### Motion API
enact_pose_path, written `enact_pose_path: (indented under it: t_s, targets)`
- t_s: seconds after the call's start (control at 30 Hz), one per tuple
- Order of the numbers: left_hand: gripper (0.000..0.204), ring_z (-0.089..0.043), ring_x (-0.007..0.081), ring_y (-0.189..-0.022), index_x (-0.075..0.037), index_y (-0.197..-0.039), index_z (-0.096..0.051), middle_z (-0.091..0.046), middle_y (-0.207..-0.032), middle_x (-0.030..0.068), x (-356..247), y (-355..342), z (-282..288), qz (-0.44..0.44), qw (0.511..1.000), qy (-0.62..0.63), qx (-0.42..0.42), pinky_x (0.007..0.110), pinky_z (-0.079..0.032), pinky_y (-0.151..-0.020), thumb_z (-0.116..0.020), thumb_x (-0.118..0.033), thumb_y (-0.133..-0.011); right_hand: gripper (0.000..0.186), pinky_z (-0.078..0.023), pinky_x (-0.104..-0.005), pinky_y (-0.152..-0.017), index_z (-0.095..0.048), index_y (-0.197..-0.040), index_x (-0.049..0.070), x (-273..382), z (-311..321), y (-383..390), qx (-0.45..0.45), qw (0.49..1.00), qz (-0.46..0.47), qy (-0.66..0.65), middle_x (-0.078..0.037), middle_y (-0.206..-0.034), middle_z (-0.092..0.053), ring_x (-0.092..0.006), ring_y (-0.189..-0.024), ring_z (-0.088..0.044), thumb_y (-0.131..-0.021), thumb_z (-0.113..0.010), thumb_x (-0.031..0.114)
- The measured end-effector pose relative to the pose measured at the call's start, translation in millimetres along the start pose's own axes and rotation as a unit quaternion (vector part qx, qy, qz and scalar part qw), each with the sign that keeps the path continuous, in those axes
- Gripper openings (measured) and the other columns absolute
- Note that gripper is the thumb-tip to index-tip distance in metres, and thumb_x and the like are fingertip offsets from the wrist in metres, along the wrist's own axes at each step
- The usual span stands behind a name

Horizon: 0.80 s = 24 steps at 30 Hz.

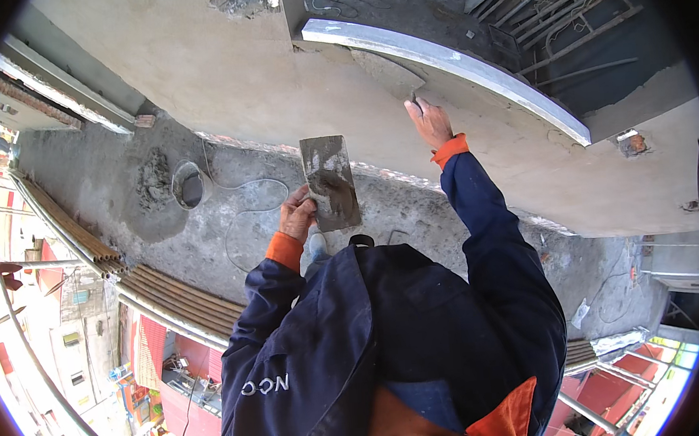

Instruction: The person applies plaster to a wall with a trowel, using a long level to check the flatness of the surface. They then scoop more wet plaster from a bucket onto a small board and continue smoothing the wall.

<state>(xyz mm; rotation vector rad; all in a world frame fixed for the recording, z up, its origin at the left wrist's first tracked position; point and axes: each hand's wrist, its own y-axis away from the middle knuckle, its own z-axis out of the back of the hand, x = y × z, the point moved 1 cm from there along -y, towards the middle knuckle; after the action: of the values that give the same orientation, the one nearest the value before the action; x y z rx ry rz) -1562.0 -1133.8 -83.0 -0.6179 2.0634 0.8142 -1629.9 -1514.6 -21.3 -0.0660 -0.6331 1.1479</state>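
My left hand (296, 213) is closed on the edge of a flat rectangular mortar board (327, 151), held out in front of my body. A dark wet lump of mortar (333, 191) lies on it. Farther ahead, my right hand (430, 121) grips a plastering trowel (388, 71) by its handle, which the fingers mostly hide. The trowel's blade lies against the plastered wall (243, 88), just under a long pale straightedge (443, 56) along the lower edge of the window opening. In this view the straightedge looks bowed.
A bucket (190, 185) stands on the grey concrete floor at the left, beside a mortar pile (153, 180). A thin cable (245, 213) snakes across the floor. Bundled poles (181, 299) line the ledge's outer edge, with a drop to rooftops beyond. Metal frames (565, 4) lie inside the opening.
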Motion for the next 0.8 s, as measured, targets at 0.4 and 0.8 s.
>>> enact_pose_path:
  t_s: [0.4,0.8]
  targets:
    - [0.046,-0.062,0.0091,-0.076,0.000,-0.128,-0.053,-0.066,-0.097,0.0014,-3,-7,4,0.000,0.999,0.002,0.032,0.023,-0.050,-0.065,-0.054,-0.006,-0.083,0.049,-0.048,-0.0498,-0.073,-0.064,-0.093,0.000,-1,-19,-1,0.101,0.989,-0.028,0.104,-0.023,-0.077,-0.065,-0.0428,-0.077,-0.062,-0.093,-0.045,0.045]
    - [0.050,-0.051,0.0028,-0.058,-0.002,-0.130,-0.053,-0.064,-0.083,-0.0037,-5,-2,6,0.003,1.000,-0.012,-0.007,0.018,-0.042,-0.049,-0.054,-0.005,-0.079,0.050,-0.049,-0.0500,-0.070,-0.063,-0.100,-0.002,44,-26,-36,-0.012,0.994,-0.018,0.107,-0.024,-0.081,-0.065,-0.0427,-0.075,-0.062,-0.095,-0.044,0.044]
